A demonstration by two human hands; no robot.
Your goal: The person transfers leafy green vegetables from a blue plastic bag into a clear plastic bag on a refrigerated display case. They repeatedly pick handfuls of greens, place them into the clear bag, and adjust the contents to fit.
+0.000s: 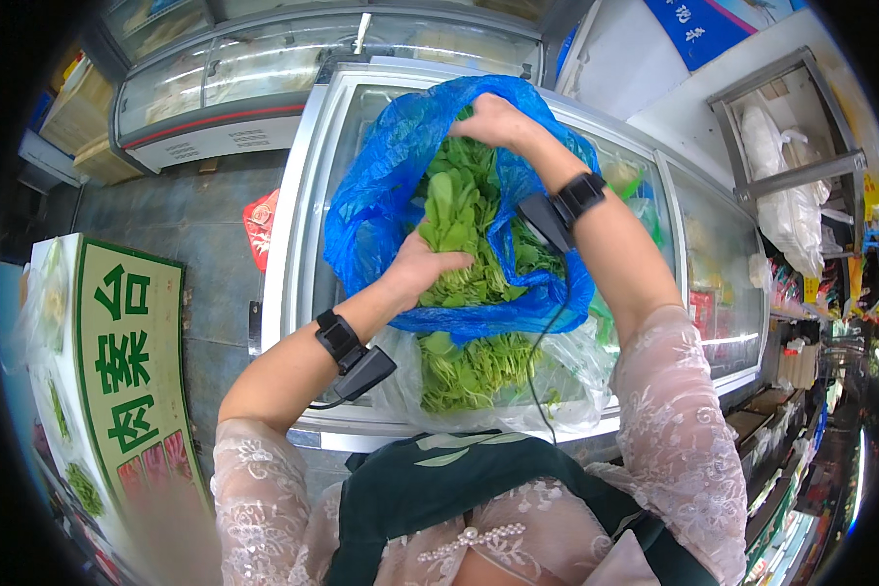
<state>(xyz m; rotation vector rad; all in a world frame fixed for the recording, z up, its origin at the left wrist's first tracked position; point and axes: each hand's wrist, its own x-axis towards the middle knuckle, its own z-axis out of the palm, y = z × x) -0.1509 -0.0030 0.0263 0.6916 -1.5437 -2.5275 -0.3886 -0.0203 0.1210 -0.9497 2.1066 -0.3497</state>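
A large blue plastic bag (373, 190) lies wide-mouthed on a glass-topped chest freezer, full of leafy greens (509, 176). Inside its near left part, my left hand (423, 267) grips a bunch of leafy greens (453, 212), thumb across the stems. At the bag's far side is my right hand (487, 121), its fingers dipping among the leaves by the bag's edge. Those fingertips are hidden, so I cannot tell whether they hold anything. Closer to me, a row of bunched greens (476, 373) rests on a clear plastic bag (395, 373).
The chest freezer (710, 271) has sliding glass lids in a white frame. Beyond it stands a glass-fronted display freezer (264, 80). A red packet (262, 227) is by the left edge. A signed counter (135, 366) stands left; white plastic bags (784, 183) hang right.
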